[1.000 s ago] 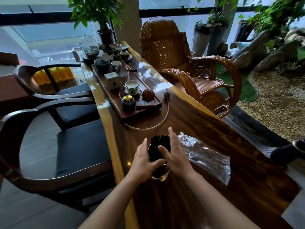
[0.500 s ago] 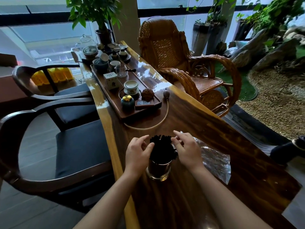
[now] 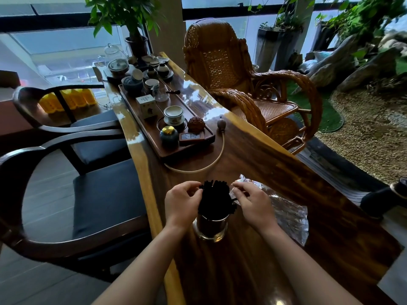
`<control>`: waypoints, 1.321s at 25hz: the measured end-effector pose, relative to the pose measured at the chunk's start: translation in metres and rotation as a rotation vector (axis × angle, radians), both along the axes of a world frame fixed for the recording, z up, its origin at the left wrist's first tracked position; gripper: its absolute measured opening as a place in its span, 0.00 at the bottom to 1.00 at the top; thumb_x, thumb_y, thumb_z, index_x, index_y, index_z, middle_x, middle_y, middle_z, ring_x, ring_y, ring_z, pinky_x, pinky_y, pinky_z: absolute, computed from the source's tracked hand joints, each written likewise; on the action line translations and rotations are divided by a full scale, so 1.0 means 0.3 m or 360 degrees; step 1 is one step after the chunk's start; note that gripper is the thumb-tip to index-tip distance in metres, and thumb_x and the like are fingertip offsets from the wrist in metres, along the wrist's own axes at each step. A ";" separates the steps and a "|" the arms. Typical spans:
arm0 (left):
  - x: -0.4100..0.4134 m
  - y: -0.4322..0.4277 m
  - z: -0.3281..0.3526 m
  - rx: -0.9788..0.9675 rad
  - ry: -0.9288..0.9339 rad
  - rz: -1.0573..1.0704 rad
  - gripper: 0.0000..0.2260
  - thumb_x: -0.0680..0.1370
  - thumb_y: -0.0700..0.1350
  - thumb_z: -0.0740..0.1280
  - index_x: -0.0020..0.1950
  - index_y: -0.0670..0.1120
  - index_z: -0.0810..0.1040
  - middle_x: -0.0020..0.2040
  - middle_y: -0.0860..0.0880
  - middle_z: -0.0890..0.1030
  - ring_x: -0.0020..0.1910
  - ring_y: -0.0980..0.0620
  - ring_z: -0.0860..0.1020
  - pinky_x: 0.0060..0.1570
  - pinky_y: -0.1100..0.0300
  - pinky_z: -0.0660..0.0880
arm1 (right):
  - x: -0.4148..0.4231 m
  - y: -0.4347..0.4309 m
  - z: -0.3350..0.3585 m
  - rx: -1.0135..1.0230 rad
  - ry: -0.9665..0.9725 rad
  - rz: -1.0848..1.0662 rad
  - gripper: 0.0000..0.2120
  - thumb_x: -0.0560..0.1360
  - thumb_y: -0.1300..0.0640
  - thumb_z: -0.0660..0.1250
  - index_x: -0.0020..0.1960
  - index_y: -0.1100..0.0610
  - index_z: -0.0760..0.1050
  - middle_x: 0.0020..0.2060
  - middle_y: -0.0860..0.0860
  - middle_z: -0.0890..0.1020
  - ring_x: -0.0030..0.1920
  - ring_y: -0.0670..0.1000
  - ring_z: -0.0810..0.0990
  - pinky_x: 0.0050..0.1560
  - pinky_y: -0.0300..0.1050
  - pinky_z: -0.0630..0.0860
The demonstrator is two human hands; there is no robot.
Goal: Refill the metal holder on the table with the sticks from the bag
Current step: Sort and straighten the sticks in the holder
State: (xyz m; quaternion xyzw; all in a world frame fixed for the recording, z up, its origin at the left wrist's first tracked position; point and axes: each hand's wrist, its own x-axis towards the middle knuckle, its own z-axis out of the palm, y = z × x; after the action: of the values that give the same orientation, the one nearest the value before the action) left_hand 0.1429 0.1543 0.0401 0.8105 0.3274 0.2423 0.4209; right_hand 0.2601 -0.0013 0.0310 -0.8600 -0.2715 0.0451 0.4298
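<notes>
Sticks are standing nearly upright in the metal holder on the table, their long axis vertical, tops fanning out between both hands. Left hand is curling its fingertips against the bundle's left edge; right hand is pinching stray sticks on the right, equally near. Bag is lying flat just beyond it.

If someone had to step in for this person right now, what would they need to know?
Left hand: fingertips on the left side of the black sticks.
Right hand: pinching sticks on the right side.
Sticks stand fanned out in the metal holder on the table.
Clear bag lies flat to the right; whether any sticks remain inside is unclear.
Done: holder looks full.
Left: tidy the bundle, check the bag.
</notes>
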 end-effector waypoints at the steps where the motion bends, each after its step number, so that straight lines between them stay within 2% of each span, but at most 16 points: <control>1: -0.004 0.000 -0.001 0.0001 -0.0027 -0.0009 0.08 0.76 0.42 0.74 0.55 0.47 0.86 0.45 0.53 0.87 0.43 0.62 0.82 0.44 0.65 0.81 | 0.000 -0.004 0.006 0.0003 -0.0022 -0.0021 0.10 0.78 0.58 0.69 0.58 0.56 0.83 0.51 0.50 0.85 0.52 0.49 0.82 0.51 0.39 0.75; 3: -0.010 0.003 -0.001 -0.0008 -0.0061 -0.0030 0.06 0.76 0.42 0.74 0.52 0.48 0.86 0.43 0.54 0.86 0.42 0.61 0.82 0.42 0.65 0.81 | 0.014 0.031 0.035 -0.0042 -0.0110 0.0025 0.11 0.78 0.56 0.69 0.60 0.55 0.82 0.52 0.50 0.85 0.54 0.48 0.80 0.52 0.38 0.74; 4: -0.012 0.004 -0.001 -0.0024 -0.0061 -0.0036 0.05 0.76 0.43 0.74 0.51 0.48 0.85 0.42 0.55 0.85 0.41 0.61 0.82 0.41 0.67 0.80 | 0.027 0.066 0.056 -0.0111 -0.0127 0.0089 0.13 0.78 0.56 0.68 0.62 0.54 0.81 0.54 0.51 0.84 0.56 0.50 0.78 0.54 0.41 0.75; 7: -0.020 0.004 0.002 -0.0064 -0.0050 -0.0033 0.04 0.76 0.43 0.74 0.51 0.48 0.84 0.41 0.57 0.83 0.41 0.62 0.82 0.40 0.71 0.78 | 0.062 0.187 0.107 -0.0565 -0.0089 0.0342 0.19 0.77 0.54 0.66 0.67 0.50 0.78 0.59 0.50 0.82 0.63 0.55 0.74 0.62 0.51 0.74; 9: -0.019 0.002 0.006 -0.0082 -0.0060 -0.0023 0.04 0.77 0.43 0.73 0.51 0.48 0.83 0.41 0.57 0.83 0.41 0.62 0.82 0.40 0.72 0.77 | 0.073 0.238 0.108 -0.0803 -0.0085 0.0468 0.16 0.76 0.54 0.65 0.63 0.49 0.81 0.58 0.50 0.84 0.63 0.55 0.76 0.62 0.50 0.75; 11: -0.016 0.000 0.010 -0.0114 -0.0079 -0.0013 0.05 0.77 0.43 0.73 0.52 0.49 0.82 0.42 0.57 0.83 0.42 0.64 0.82 0.39 0.74 0.76 | 0.076 0.255 0.091 -0.0847 -0.0107 0.0487 0.12 0.76 0.56 0.65 0.55 0.50 0.85 0.53 0.51 0.86 0.60 0.56 0.79 0.59 0.49 0.77; 14: -0.009 -0.002 0.014 -0.0181 -0.0108 -0.0020 0.05 0.77 0.43 0.72 0.52 0.50 0.81 0.43 0.57 0.82 0.45 0.66 0.81 0.40 0.75 0.76 | 0.077 0.236 0.077 -0.0700 -0.0171 0.0414 0.09 0.76 0.57 0.67 0.50 0.52 0.86 0.49 0.51 0.88 0.55 0.55 0.82 0.56 0.48 0.78; 18: -0.001 -0.001 0.029 -0.0297 -0.0170 -0.0027 0.10 0.77 0.42 0.73 0.58 0.47 0.82 0.48 0.53 0.85 0.48 0.58 0.84 0.47 0.66 0.81 | 0.060 0.180 0.127 -0.0047 -0.0272 0.0259 0.08 0.74 0.59 0.74 0.53 0.54 0.85 0.46 0.53 0.86 0.46 0.51 0.84 0.52 0.49 0.81; 20: 0.002 0.000 0.054 -0.0384 -0.0259 -0.0032 0.10 0.77 0.40 0.72 0.59 0.46 0.83 0.50 0.50 0.86 0.49 0.56 0.85 0.51 0.58 0.83 | 0.056 0.156 0.183 0.0263 -0.0383 0.0185 0.10 0.74 0.60 0.75 0.55 0.55 0.84 0.45 0.52 0.86 0.45 0.48 0.84 0.49 0.45 0.82; 22: 0.005 0.002 0.092 -0.0426 -0.0369 -0.0047 0.10 0.77 0.40 0.73 0.57 0.46 0.83 0.50 0.50 0.86 0.49 0.57 0.85 0.50 0.58 0.83 | 0.050 0.141 0.244 0.0448 -0.0437 0.0202 0.12 0.74 0.61 0.75 0.57 0.56 0.83 0.45 0.48 0.86 0.45 0.44 0.84 0.48 0.38 0.81; 24: 0.009 0.004 0.141 -0.0427 -0.0499 -0.0091 0.10 0.76 0.39 0.73 0.56 0.46 0.83 0.50 0.50 0.86 0.48 0.58 0.85 0.47 0.63 0.82 | 0.041 0.140 0.294 0.0479 -0.0399 0.0316 0.13 0.73 0.61 0.75 0.57 0.56 0.82 0.43 0.46 0.85 0.44 0.42 0.84 0.48 0.35 0.81; 26: 0.015 0.006 0.185 -0.0387 -0.0636 -0.0159 0.09 0.75 0.39 0.74 0.55 0.44 0.84 0.50 0.49 0.86 0.49 0.57 0.85 0.46 0.66 0.81 | 0.028 0.151 0.325 0.0450 -0.0331 0.0467 0.10 0.73 0.62 0.75 0.54 0.57 0.83 0.43 0.47 0.86 0.45 0.43 0.85 0.49 0.39 0.82; 29: 0.026 0.010 0.221 -0.0316 -0.0707 -0.0208 0.08 0.75 0.38 0.74 0.54 0.43 0.85 0.48 0.50 0.86 0.48 0.56 0.86 0.47 0.65 0.81 | 0.019 0.164 0.347 0.0463 -0.0258 0.0529 0.07 0.73 0.63 0.75 0.50 0.58 0.85 0.43 0.50 0.87 0.46 0.45 0.85 0.50 0.45 0.83; 33: 0.033 0.006 0.216 -0.0269 -0.0664 -0.0260 0.08 0.74 0.39 0.75 0.53 0.42 0.85 0.47 0.48 0.87 0.48 0.55 0.86 0.49 0.59 0.83 | 0.018 0.166 0.353 0.0450 -0.0197 0.0544 0.06 0.72 0.63 0.76 0.48 0.56 0.86 0.43 0.49 0.85 0.45 0.45 0.84 0.47 0.41 0.82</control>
State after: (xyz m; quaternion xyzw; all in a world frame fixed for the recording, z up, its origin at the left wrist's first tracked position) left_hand 0.1529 0.1562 0.1048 0.7285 0.1858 0.3415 0.5641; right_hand 0.2654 0.0486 0.1371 -0.7338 -0.4426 0.0260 0.5147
